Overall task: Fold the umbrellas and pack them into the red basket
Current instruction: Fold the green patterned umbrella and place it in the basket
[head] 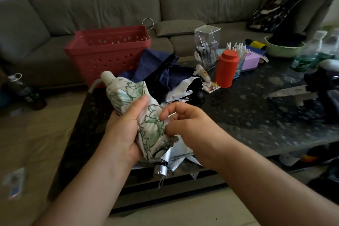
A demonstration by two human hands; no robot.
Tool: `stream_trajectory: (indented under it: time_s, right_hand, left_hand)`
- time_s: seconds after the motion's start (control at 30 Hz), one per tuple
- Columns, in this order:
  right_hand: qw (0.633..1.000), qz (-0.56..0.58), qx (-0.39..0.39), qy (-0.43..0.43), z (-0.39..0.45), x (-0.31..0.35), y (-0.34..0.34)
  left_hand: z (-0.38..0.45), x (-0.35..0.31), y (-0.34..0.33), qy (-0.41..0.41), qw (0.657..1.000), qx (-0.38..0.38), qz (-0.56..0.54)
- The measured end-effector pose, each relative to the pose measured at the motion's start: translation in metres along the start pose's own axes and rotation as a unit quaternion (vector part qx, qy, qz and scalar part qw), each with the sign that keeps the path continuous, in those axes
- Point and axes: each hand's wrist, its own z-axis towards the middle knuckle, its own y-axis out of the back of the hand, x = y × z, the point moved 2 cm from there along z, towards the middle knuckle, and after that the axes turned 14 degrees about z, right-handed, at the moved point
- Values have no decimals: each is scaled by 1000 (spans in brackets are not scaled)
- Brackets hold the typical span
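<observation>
Left hand (pixel 126 124) wrapped round floral umbrella (pixel 139 115), thumb up across fabric, forearm entering from 7 o'clock. Right hand (pixel 185 124) at umbrella's 3 o'clock, fingers curled, pinching loose canopy edge. Umbrella tilted, handle toward 11 o'clock, silver cap toward 5. Red basket (pixel 110 55) at 11 o'clock on table (pixel 238 115); navy umbrella (pixel 161 71) unfolded beside basket.

Two bare forearms, no sleeves — left hand (pixel 126 130), right hand (pixel 185 123), short-nailed fingers (pixel 141 100)
</observation>
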Motion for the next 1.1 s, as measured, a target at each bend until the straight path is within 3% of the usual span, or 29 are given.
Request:
stream_trajectory:
  time_s: [0.13,0.27,0.37,0.57,0.83,0.97,1.1]
  right_hand:
    - [998,44,4,-53,-2,-1,-2]
    - [996,87,-29,9,0,-2,-1]
    - [991,117,-20,67,2,5,2]
    - [984,143,-24,100,2,7,-2]
    - [989,76,-87,92,7,-9,0]
    - [990,1,-38,133,3,-3,9]
    - [984,-49,-57,160,19,8,30]
  left_hand:
    - [-5,-8,-4,-106,993,-42,8]
    - [0,-13,1,-147,986,-71,14]
    - [5,-13,2,-123,990,-65,8]
    - [7,-4,2,-28,999,-37,-14]
    - [2,-5,-3,-36,998,-33,-47]
    - [-3,-11,-2,38,998,45,-18]
    - [-13,-9,-3,103,982,157,-12]
